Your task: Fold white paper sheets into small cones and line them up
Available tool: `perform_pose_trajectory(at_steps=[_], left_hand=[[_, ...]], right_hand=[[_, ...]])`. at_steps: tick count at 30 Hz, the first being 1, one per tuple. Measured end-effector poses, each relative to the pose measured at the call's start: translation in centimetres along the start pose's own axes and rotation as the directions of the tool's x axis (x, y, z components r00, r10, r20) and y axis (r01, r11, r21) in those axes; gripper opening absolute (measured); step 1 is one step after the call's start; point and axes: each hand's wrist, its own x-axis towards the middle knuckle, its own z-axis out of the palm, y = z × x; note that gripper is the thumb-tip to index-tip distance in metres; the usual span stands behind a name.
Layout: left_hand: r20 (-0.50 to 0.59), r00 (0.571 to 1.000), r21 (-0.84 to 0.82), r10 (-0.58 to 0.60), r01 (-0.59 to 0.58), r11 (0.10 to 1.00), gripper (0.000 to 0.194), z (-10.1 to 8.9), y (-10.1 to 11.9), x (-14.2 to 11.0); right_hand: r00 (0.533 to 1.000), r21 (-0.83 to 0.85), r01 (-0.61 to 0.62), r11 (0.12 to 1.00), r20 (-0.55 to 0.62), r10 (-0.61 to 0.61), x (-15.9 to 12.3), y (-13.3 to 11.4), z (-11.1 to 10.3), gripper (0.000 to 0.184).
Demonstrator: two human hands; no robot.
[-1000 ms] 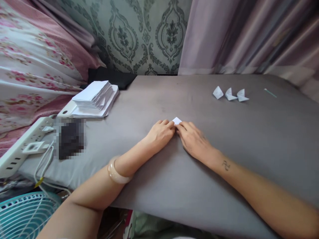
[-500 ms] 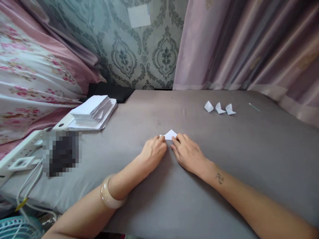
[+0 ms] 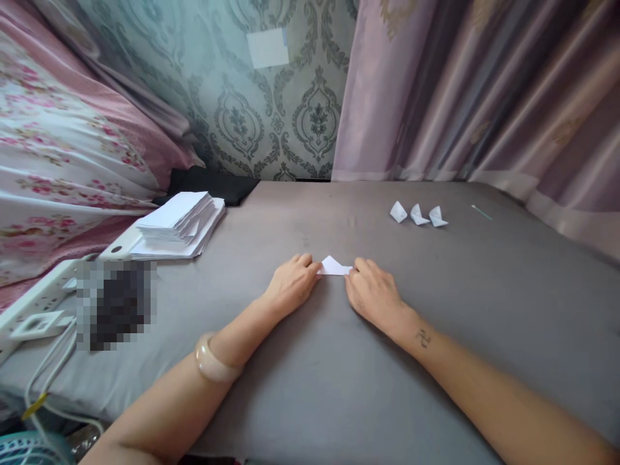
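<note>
A small folded sheet of white paper (image 3: 332, 266) lies on the grey surface between my hands, its upper edge peaked and its bottom edge straight. My left hand (image 3: 296, 279) pinches the paper's left end, the fingers closed. At its right end my right hand (image 3: 374, 289) is closed on a flat strip of the same paper. The fingertips of both hands partly cover the paper's ends. Farther back on the right stand three folded white paper pieces (image 3: 418, 215) in a row, shaped like little boats.
A stack of white paper (image 3: 177, 226) sits at the left, beside a white power strip (image 3: 33, 303) with plugs and cables. A blurred dark object (image 3: 121, 303) lies near it. Behind the boats' right is a thin cotton swab (image 3: 482, 212). Curtains (image 3: 436, 90) border the back.
My hands have moved apart, out to the two ends of the folded paper. More of its right strip now shows. The view has tilted up slightly and shifted right.
</note>
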Motion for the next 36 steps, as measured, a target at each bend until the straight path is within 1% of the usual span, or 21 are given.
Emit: perform_pose_trajectory(at_steps=[3,5,7,8,10,11,12,13,14,15,16,17,18,19,21,23,25,27,31,34,36], left_hand=[[-0.11,0.993,-0.059,0.04,-0.047,0.997,0.035,1.0,-1.1,0.7],[-0.12,0.988,-0.003,0.099,-0.1,0.995,0.035,1.5,-1.3,1.0],[-0.124,0.982,0.062,0.145,-0.138,0.988,0.033,1.6,-1.3,1.3],[-0.163,0.977,0.063,0.136,-0.127,0.99,0.031,1.5,-1.3,1.4],[-0.312,0.949,-0.056,0.038,-0.059,0.997,0.027,1.3,-1.2,1.5],[-0.384,0.922,-0.184,-0.052,-0.021,0.983,0.026,1.2,-1.1,1.5],[-0.421,0.894,-0.343,-0.155,0.001,0.939,0.025,1.1,-1.0,1.4],[-0.416,0.874,-0.506,-0.252,0.008,0.863,0.025,1.0,-0.8,1.3],[-0.374,0.867,-0.652,-0.329,0.006,0.758,0.025,1.0,-0.6,1.2],[-0.315,0.874,-0.762,-0.37,-0.001,0.647,0.027,1.0,-0.3,1.1],[-0.269,0.88,-0.833,-0.39,-0.009,0.553,0.028,1.1,0.1,0.9],[-0.236,0.886,-0.874,-0.399,-0.014,0.486,0.028,1.2,0.5,0.8],[-0.21,0.893,-0.897,-0.399,-0.014,0.442,0.029,1.4,1.0,0.7],[-0.194,0.902,-0.905,-0.385,-0.013,0.425,0.029,1.5,1.4,0.6],[-0.162,0.923,-0.904,-0.349,0.004,0.428,0.03,1.8,2.2,0.3],[-0.123,0.943,-0.907,-0.309,0.019,0.42,0.03,1.9,2.7,0.2],[-0.1,0.956,-0.928,-0.277,0.01,0.373,0.03,1.7,2.9,0.2],[-0.107,0.954,-0.959,-0.281,-0.025,0.281,0.031,1.4,2.9,0.3],[-0.104,0.921,-0.994,-0.377,-0.081,0.076,0.034,0.5,2.6,0.6],[-0.069,0.914,-0.997,-0.399,-0.081,-0.012,0.029,0.3,2.3,0.7],[-0.05,0.909,-0.995,-0.413,-0.081,-0.056,0.026,0.4,2.1,0.8]], right_hand=[[0.992,0.149,-0.086,0.985,-0.081,0.099,0.8,0.9,0.8,0.03],[0.97,0.357,-0.178,0.917,-0.092,0.224,1.4,1.8,1.5,0.026],[0.932,0.566,-0.25,0.786,-0.078,0.353,2.0,2.5,2.0,0.027],[0.905,0.654,-0.283,0.701,-0.061,0.421,2.3,2.8,2.2,0.03],[0.864,0.809,-0.291,0.511,-0.008,0.504,2.6,3.1,2.3,0.04],[0.858,0.872,-0.273,0.405,0.03,0.513,2.6,3.0,2.3,0.045],[0.863,0.923,-0.247,0.296,0.071,0.499,2.6,2.8,2.1,0.049],[0.876,0.957,-0.221,0.189,0.109,0.469,2.5,2.5,1.9,0.053],[0.892,0.975,-0.199,0.096,0.14,0.43,2.4,2.1,1.5,0.055],[0.906,0.983,-0.183,0.024,0.159,0.393,2.3,1.6,1.2,0.057],[0.918,0.986,-0.168,-0.019,0.164,0.361,2.2,1.2,0.8,0.058],[0.927,0.987,-0.154,-0.039,0.158,0.339,2.1,0.7,0.4,0.057],[0.932,0.989,-0.138,-0.045,0.146,0.333,2.0,0.3,0.1,0.056],[0.929,0.991,-0.125,-0.047,0.133,0.344,1.9,-0.1,-0.1,0.054],[0.913,0.994,-0.104,-0.033,0.108,0.393,1.9,-0.4,-0.4,0.05],[0.9,0.996,-0.091,0.001,0.082,0.428,1.9,-0.4,-0.3,0.045],[0.903,0.995,-0.089,0.048,0.06,0.425,1.8,0.0,-0.1,0.04],[0.92,0.992,-0.086,0.091,0.044,0.389,1.7,0.3,0.0,0.036],[0.966,0.982,-0.06,0.18,0.012,0.257,1.4,0.3,0.2,0.03],[0.983,0.965,-0.038,0.261,-0.011,0.183,1.3,-0.1,0.4,0.028],[0.979,0.954,-0.013,0.298,-0.048,0.198,1.3,-0.4,0.5,0.027]])
